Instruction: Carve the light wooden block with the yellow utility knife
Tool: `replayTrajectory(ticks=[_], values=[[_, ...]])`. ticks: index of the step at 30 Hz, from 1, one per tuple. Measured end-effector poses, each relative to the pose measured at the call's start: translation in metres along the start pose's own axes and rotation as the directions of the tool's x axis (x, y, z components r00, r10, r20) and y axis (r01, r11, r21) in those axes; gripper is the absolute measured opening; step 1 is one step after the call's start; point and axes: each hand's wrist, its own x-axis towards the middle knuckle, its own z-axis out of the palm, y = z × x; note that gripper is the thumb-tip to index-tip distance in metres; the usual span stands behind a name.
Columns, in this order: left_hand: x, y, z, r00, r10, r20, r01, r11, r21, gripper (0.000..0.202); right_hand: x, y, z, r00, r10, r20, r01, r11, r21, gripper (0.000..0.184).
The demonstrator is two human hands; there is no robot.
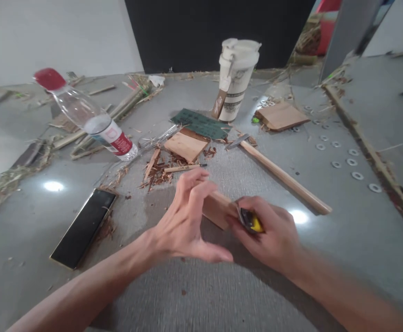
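Note:
My left hand [183, 219] curls loosely around the near end of a small wooden block [217, 210] and touches it with its fingers; the thumb sticks out toward me. My right hand [268, 233] is closed on a yellow and black utility knife [251, 221], whose blade end rests against the block. Both hands hover low over the grey table [194, 286]. Just beyond them lies a thin carving tool with a wooden handle [183, 168] among wood shavings [159, 170].
A black phone [83, 228] lies at the left. A water bottle [90, 117] leans at the back left. A lidded cup [236, 78], green mat [199, 123], wood pieces [185, 146], hammer [282, 177] and several washers [351, 162] lie behind. Straw litters the edges.

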Motion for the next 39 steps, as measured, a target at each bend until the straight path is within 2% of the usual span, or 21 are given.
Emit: replayTrajectory(ticks=[2,4,6,8,10,12,13,19,24,27,28,30,33,35,37,39], values=[[-0.001,-0.001,-0.019,0.991,-0.084,0.108,0.077,0.994,0.072,0.093,0.002,0.003,0.0,0.999,0.026,-0.032,-0.027,0.999,-0.041,0.009],[-0.018,-0.007,-0.047,0.952,-0.244,0.187,0.192,0.947,0.258,0.076,0.003,0.006,-0.002,0.998,0.054,-0.045,-0.056,0.997,-0.051,0.012],[-0.05,-0.018,-0.079,0.925,-0.373,0.074,0.304,0.843,0.444,0.07,0.004,0.008,-0.002,0.996,0.074,-0.055,-0.077,0.996,-0.052,0.015],[-0.091,-0.031,-0.111,0.872,-0.484,-0.07,0.417,0.662,0.623,0.069,0.004,0.009,-0.002,0.995,0.076,-0.062,-0.079,0.995,-0.057,0.018],[-0.128,-0.042,-0.135,0.834,-0.518,-0.189,0.473,0.495,0.729,0.061,0.005,0.008,-0.002,0.996,0.062,-0.065,-0.066,0.996,-0.062,0.019],[-0.15,-0.048,-0.149,0.818,-0.553,-0.156,0.471,0.49,0.734,0.047,0.005,0.007,-0.002,0.997,0.037,-0.067,-0.041,0.997,-0.07,0.018],[-0.155,-0.048,-0.152,0.826,-0.538,-0.169,0.474,0.502,0.723,0.045,0.005,0.006,-0.002,0.997,0.025,-0.069,-0.031,0.997,-0.076,0.017],[-0.138,-0.049,-0.145,0.854,-0.492,-0.168,0.466,0.582,0.667,0.052,0.003,0.008,-0.001,0.998,-0.028,-0.06,0.021,0.993,-0.115,0.014],[-0.128,-0.058,-0.143,0.843,-0.525,-0.117,0.449,0.569,0.689,0.055,0.003,0.006,0.0,0.998,-0.041,-0.042,0.035,0.991,-0.131,0.013],[-0.11,-0.044,-0.131,0.852,-0.52,-0.059,0.394,0.565,0.725,0.062,0.004,0.007,-0.002,0.998,-0.059,-0.023,0.055,0.991,-0.123,0.012],[-0.1,-0.035,-0.124,0.871,-0.48,-0.104,0.405,0.582,0.706,0.065,0.004,0.008,-0.004,0.996,-0.084,-0.021,0.081,0.99,-0.119,0.011],[-0.077,-0.017,-0.108,0.904,-0.418,-0.088,0.376,0.68,0.629,0.069,0.004,0.008,-0.005,0.989,-0.144,-0.034,0.14,0.984,-0.109,0.01],[-0.041,0.006,-0.087,0.957,-0.273,0.093,0.194,0.849,0.492,0.082,0.009,0.001,-0.005,0.975,-0.202,-0.091,0.195,0.978,-0.08,0.012],[-0.022,0.015,-0.08,0.97,-0.194,0.146,0.119,0.904,0.41,0.083,0.015,-0.008,-0.004,0.963,-0.241,-0.121,0.24,0.971,-0.024,0.015],[-0.008,0.022,-0.078,0.946,-0.22,0.239,0.13,0.931,0.342,0.066,0.022,-0.017,-0.003,0.939,-0.322,-0.123,0.332,0.941,0.068,0.019],[0.001,0.026,-0.078,0.862,-0.3,0.408,0.19,0.938,0.288,0.039,0.026,-0.022,-0.002,0.906,-0.41,-0.105,0.422,0.896,0.138,0.023]])
